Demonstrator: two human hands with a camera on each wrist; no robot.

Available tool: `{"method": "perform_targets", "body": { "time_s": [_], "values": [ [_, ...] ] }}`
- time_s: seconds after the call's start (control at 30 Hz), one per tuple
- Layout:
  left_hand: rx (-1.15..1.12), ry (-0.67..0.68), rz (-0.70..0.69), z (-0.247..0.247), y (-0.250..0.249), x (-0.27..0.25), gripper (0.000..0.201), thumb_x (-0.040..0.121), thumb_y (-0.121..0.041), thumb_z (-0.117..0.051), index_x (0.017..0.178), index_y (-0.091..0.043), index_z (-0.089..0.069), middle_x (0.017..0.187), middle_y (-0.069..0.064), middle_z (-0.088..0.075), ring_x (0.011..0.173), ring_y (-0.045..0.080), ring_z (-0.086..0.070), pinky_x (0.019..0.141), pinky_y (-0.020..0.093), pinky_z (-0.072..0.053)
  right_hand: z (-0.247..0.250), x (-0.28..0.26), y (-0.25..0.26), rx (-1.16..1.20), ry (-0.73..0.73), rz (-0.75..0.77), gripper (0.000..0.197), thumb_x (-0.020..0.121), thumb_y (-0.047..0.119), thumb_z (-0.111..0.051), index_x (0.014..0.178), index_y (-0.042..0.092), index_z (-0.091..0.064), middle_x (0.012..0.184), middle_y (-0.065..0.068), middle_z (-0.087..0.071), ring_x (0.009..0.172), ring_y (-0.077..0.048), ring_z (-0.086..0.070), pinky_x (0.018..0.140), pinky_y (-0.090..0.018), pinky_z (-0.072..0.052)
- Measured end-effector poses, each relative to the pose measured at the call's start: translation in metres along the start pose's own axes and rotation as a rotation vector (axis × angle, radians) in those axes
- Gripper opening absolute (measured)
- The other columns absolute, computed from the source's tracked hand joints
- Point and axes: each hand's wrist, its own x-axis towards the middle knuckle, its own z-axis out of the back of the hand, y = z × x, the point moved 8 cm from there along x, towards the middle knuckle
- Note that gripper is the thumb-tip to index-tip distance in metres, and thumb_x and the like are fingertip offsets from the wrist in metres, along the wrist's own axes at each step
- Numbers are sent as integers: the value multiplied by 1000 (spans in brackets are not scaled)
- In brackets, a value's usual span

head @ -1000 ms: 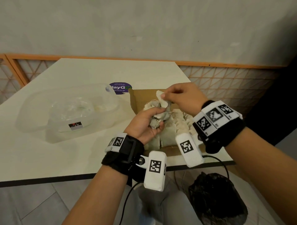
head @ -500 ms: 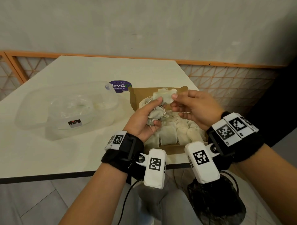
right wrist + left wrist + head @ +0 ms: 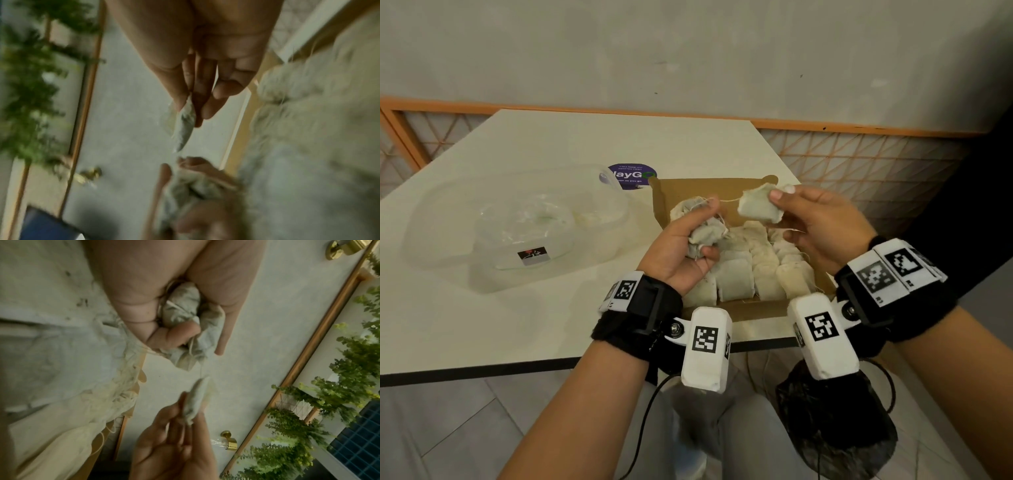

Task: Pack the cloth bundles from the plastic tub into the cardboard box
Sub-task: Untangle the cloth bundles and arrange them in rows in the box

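Observation:
Over the open cardboard box (image 3: 756, 310) my left hand (image 3: 688, 243) grips a crumpled clump of pale cloth bundles (image 3: 705, 234), seen also in the left wrist view as bundles (image 3: 183, 313) in the curled fingers. My right hand (image 3: 804, 219) pinches one flat cloth bundle (image 3: 756, 207) between thumb and fingers, apart from the clump; a thin thread (image 3: 726, 200) runs between the two. The right wrist view shows that bundle (image 3: 184, 128) edge-on. Several bundles (image 3: 750, 270) lie in rows in the box. The clear plastic tub (image 3: 517, 222) sits to the left.
The white table (image 3: 482, 325) ends at a dark front edge just behind my wrists. A purple round sticker (image 3: 631, 174) lies behind the box. A black bag (image 3: 839, 431) sits on the floor below. An orange-framed lattice rail (image 3: 859, 164) borders the table.
My right hand has pulled one bundle out of the clump and moved it right, stretching a thread between the hands. My left hand stays over the box with the clump.

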Motion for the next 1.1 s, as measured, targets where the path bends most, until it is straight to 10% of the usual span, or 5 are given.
{"method": "perform_targets", "body": {
  "time_s": [0.27, 0.47, 0.7, 0.87, 1.1],
  "values": [
    [-122, -26, -4, 5, -3, 3, 13, 84, -19, -63, 71, -17, -66, 80, -3, -58, 62, 6, -52, 36, 12, -33, -19, -25, -40, -578, 320, -86, 33, 88, 20, -61, 83, -12, -63, 60, -8, -54, 38, -4, -43, 42, -11, -35],
    [-125, -24, -13, 5, -5, 1, 20, 87, -19, -62, 67, -18, -67, 77, -3, -60, 61, 5, -54, 37, 11, -31, -24, -20, -51, -747, 264, -3, 38, 86, 28, -64, 55, 8, -56, 55, -8, -52, 51, -15, -43, 60, -28, -40],
    [-139, -30, -39, 5, -7, 0, 16, 89, -18, -58, 74, -19, -63, 76, -3, -61, 63, 6, -51, 38, 11, -31, -19, -37, -20, -822, 98, 294, 7, 84, 17, -63, 80, 23, -63, 75, 5, -60, 65, -5, -52, 60, -7, -40],
    [-179, -14, -39, 4, -6, 1, 9, 81, -26, -62, 80, -17, -60, 78, -1, -58, 67, 9, -52, 40, 12, -36, -50, -62, -36, -1115, 478, 425, 28, 92, 41, -49, 99, 26, -71, 91, 6, -60, 90, -10, -51, 84, -32, -42],
    [-237, 43, 13, 6, -4, 3, 29, 79, -42, -62, 86, -13, -59, 84, 1, -57, 76, 12, -55, 53, 19, -47, -56, -53, -44, -1090, 424, 379, 31, 92, 43, -48, 115, 28, -65, 98, 7, -51, 94, -9, -48, 88, -32, -42]
  ]
}}
